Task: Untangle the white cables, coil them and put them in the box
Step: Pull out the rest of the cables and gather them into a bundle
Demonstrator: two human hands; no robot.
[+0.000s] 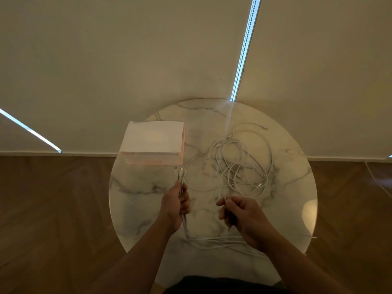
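A tangle of white cables lies in loose loops on the right half of the round marble table. My left hand grips a bundle of cable ends, their plugs sticking up just below the box. My right hand pinches a single cable strand that runs up into the tangle. More cable strands trail across the table's near edge between my hands. The box, white inside with pinkish walls, stands open at the table's left rear.
The table stands against a wall covered by pale roller blinds, with wooden floor on both sides. A thin cable hangs off to the far right over the floor.
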